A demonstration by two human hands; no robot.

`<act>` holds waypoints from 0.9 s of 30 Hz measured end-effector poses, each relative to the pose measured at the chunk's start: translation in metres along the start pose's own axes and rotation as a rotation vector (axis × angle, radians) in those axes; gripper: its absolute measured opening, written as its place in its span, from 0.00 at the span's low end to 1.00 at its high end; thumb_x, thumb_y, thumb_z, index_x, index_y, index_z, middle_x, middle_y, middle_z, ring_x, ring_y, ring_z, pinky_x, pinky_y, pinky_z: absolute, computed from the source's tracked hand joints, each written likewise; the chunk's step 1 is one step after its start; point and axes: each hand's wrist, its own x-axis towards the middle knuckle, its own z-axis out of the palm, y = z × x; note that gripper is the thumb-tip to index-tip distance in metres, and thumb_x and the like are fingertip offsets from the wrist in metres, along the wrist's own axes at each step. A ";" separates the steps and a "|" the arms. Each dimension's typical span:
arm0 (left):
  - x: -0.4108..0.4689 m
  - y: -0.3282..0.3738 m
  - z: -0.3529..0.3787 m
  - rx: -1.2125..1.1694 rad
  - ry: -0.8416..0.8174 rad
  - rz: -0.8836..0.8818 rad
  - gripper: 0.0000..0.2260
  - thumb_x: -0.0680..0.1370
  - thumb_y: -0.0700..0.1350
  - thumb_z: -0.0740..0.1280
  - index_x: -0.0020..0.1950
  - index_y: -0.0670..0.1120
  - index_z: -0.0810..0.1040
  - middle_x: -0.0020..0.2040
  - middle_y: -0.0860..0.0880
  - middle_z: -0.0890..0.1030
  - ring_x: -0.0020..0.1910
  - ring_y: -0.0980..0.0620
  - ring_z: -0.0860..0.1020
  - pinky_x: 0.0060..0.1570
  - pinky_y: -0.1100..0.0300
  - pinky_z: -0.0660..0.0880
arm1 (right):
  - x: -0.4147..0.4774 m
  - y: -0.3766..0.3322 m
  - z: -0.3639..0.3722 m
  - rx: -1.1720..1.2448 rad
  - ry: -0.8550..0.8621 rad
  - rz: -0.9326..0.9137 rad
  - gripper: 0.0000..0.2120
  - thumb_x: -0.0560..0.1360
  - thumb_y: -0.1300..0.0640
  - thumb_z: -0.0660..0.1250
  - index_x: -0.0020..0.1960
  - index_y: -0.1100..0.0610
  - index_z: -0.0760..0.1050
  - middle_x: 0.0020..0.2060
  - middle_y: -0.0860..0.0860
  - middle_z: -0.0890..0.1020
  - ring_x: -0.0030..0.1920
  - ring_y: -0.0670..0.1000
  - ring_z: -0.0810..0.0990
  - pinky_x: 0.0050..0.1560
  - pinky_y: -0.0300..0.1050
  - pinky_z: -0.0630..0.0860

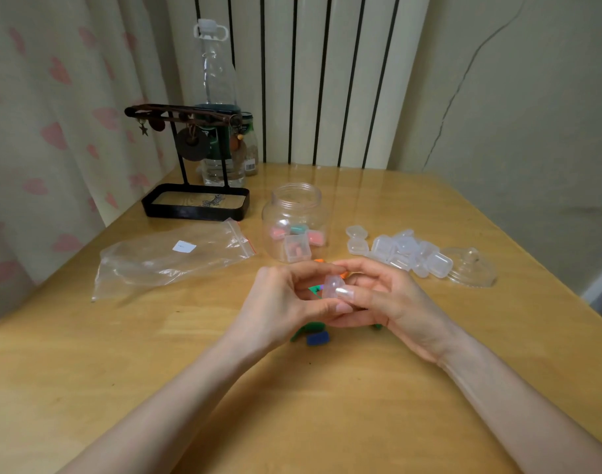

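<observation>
Head view. We see the left hand (279, 297) and the right hand (393, 302) meeting over the middle of the wooden table (326, 412). Both pinch one small clear case (331, 285) between curled fingers and thumbs, holding it just above the tabletop. A blue piece (317, 338) lies beneath the hands. Behind them stands an open jar (294, 213) holding filled cases, and to its right lies a heap of empty cases (409, 253).
</observation>
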 end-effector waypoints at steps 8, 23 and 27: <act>0.001 -0.003 -0.002 0.339 0.014 0.090 0.21 0.67 0.52 0.75 0.59 0.52 0.80 0.33 0.54 0.71 0.40 0.61 0.69 0.43 0.58 0.77 | 0.006 0.011 0.012 -0.118 0.091 -0.029 0.22 0.66 0.63 0.61 0.60 0.58 0.74 0.49 0.67 0.80 0.43 0.57 0.83 0.41 0.49 0.82; 0.000 0.003 -0.001 0.321 0.008 0.036 0.17 0.66 0.42 0.78 0.53 0.52 0.83 0.29 0.61 0.81 0.30 0.64 0.77 0.41 0.67 0.74 | 0.008 0.010 0.012 -0.241 -0.002 0.003 0.22 0.70 0.60 0.55 0.61 0.51 0.74 0.40 0.57 0.80 0.38 0.56 0.81 0.43 0.48 0.79; 0.001 0.006 -0.003 0.150 -0.006 0.015 0.21 0.66 0.40 0.77 0.47 0.64 0.77 0.44 0.46 0.85 0.47 0.50 0.83 0.52 0.53 0.78 | 0.004 0.004 0.002 -0.262 -0.022 -0.063 0.24 0.71 0.60 0.61 0.67 0.55 0.71 0.42 0.59 0.81 0.40 0.62 0.82 0.47 0.52 0.80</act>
